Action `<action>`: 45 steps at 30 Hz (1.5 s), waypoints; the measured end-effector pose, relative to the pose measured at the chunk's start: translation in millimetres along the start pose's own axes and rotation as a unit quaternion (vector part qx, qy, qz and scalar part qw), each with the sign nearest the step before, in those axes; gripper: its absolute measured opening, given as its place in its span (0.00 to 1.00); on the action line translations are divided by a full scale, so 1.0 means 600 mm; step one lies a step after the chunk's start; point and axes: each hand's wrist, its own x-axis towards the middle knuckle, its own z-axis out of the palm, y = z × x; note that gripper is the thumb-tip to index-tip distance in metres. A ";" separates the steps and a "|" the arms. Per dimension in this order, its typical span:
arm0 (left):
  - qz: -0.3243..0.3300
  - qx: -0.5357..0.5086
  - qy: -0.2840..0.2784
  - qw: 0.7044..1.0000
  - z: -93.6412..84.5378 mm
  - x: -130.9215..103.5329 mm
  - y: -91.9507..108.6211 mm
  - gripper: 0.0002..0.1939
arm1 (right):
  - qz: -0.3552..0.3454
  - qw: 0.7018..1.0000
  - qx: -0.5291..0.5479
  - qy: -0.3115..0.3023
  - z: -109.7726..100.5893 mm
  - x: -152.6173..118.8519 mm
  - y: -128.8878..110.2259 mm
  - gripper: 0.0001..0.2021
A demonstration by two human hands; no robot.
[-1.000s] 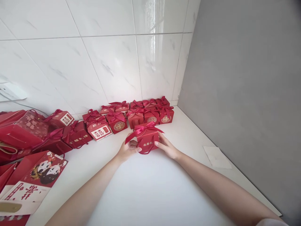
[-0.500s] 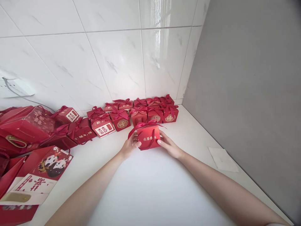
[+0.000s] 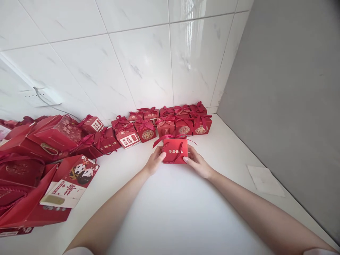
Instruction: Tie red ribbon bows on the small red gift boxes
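A small red gift box (image 3: 174, 145) with gold lettering, a twisted cord handle and a ribbon bow on top is between my hands, just in front of the box rows. My left hand (image 3: 155, 159) grips its left side, thumb on the front face. On the right side my right hand (image 3: 198, 163) holds it the same way, fingers partly hidden behind. Close behind are several red boxes with bows, among them one with a round gold emblem (image 3: 202, 126) and one with a white label (image 3: 129, 140).
Larger red gift boxes and bags (image 3: 55, 134) pile up at the left, including an open bag with a cartoon couple (image 3: 82, 170). A white paper (image 3: 265, 180) lies at the right by the grey panel (image 3: 281, 88). A cable runs from the wall socket (image 3: 42, 97).
The view has shifted left, so everything appears farther right. The gift box, still in both hands, now faces more squarely forward and appears nearer the back row.
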 end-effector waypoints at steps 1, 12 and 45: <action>-0.001 0.002 0.002 1.000 0.001 -0.001 0.001 0.27 | 0.000 1.000 0.001 0.007 0.001 0.000 0.000 0.32; 0.009 0.006 0.061 0.998 0.014 -0.004 0.005 0.26 | 0.004 0.992 0.023 0.121 0.025 -0.001 0.005 0.38; 0.014 -0.149 -0.018 0.989 0.035 -0.003 -0.004 0.33 | 0.016 0.991 0.115 0.067 0.034 -0.005 0.006 0.30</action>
